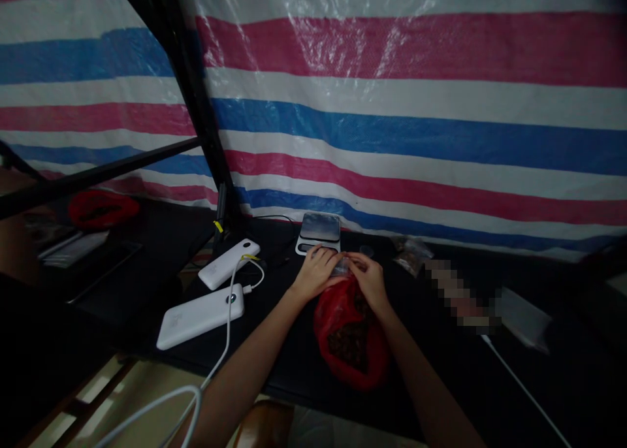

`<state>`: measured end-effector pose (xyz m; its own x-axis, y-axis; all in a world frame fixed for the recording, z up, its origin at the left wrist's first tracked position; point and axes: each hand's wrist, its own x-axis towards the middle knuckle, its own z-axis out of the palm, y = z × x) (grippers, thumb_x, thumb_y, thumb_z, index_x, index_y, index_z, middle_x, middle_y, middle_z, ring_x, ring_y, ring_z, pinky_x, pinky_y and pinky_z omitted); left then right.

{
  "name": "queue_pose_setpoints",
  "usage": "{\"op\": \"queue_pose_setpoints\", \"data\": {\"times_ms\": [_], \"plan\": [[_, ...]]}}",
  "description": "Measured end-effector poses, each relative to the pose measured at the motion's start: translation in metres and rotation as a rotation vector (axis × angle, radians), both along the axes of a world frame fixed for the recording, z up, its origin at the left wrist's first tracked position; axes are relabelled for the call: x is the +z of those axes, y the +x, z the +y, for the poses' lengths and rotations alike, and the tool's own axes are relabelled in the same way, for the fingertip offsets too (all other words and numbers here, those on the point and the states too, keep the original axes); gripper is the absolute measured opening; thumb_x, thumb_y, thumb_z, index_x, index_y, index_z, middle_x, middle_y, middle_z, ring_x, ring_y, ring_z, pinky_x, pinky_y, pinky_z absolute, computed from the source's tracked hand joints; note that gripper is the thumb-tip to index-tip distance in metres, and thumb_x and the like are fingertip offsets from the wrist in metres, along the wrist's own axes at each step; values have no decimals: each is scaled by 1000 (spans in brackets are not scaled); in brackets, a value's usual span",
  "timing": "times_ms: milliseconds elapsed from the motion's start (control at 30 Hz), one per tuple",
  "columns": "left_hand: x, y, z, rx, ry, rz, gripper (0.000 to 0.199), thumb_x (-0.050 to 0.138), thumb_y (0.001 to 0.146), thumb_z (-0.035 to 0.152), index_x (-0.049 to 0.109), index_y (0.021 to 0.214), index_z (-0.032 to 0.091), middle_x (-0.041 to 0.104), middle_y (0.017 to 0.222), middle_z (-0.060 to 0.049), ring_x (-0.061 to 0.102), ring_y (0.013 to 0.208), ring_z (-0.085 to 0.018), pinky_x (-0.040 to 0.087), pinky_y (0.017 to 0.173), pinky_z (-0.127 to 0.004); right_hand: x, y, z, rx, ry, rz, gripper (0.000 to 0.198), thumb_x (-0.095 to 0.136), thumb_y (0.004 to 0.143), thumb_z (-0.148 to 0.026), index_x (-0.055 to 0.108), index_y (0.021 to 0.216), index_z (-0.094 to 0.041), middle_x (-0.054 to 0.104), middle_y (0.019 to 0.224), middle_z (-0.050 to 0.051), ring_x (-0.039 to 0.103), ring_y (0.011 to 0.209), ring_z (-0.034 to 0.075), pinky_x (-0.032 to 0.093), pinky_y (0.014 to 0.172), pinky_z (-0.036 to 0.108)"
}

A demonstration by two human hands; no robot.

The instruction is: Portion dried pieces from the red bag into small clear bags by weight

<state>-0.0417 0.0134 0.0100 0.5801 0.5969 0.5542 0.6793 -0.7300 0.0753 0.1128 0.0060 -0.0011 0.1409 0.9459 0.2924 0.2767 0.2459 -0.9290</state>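
Observation:
My left hand (pixel 321 270) and my right hand (pixel 366 277) are close together at the middle of the dark table. Between them is a small clear plastic bag (pixel 339 267), which the fingers of both hands pinch. Right below, nearest my right wrist, an open red plastic bag (pixel 323 317) holds many small dark brown pieces (pixel 347 343), too dim to name. Just beyond my left hand stands a white digital scale (pixel 321 229) with a dark top. Part of the clear bag is hidden by my fingers.
Two white power banks (pixel 200 316) with a white cable (pixel 228 330) lie left. A filled clear bag (pixel 414 255), a blurred-out item (pixel 458 294) and flat clear bags (pixel 522 317) lie right. A black metal frame (pixel 196 102) rises left, near another red bag (pixel 102 208) and a person's arm.

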Motion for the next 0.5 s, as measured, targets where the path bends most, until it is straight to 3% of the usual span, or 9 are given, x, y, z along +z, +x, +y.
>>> {"op": "queue_pose_setpoints", "data": {"times_ms": [167,333,500], "plan": [[1,-1,0,11,-16,-88,45,43,82,45,45,117,17,57,102,-7,49,98,-20,25,97,-39,2,14,2,-128,83,-16,27,48,76,-32,62,92,-16,67,81,7,60,66,17,47,60,28],[-1,-3,1,40,-16,-121,45,44,81,45,45,116,17,58,99,-6,49,98,-20,23,99,-40,-7,43,12,-351,166,-269,29,49,73,-28,60,96,-15,64,92,9,55,67,17,45,68,34],[-1,-4,2,64,-15,-123,44,44,81,45,45,115,17,58,100,-7,49,98,-20,24,98,-41,-24,55,22,-348,183,-518,49,56,68,-28,50,115,-15,55,113,12,50,99,25,38,86,41]]}}
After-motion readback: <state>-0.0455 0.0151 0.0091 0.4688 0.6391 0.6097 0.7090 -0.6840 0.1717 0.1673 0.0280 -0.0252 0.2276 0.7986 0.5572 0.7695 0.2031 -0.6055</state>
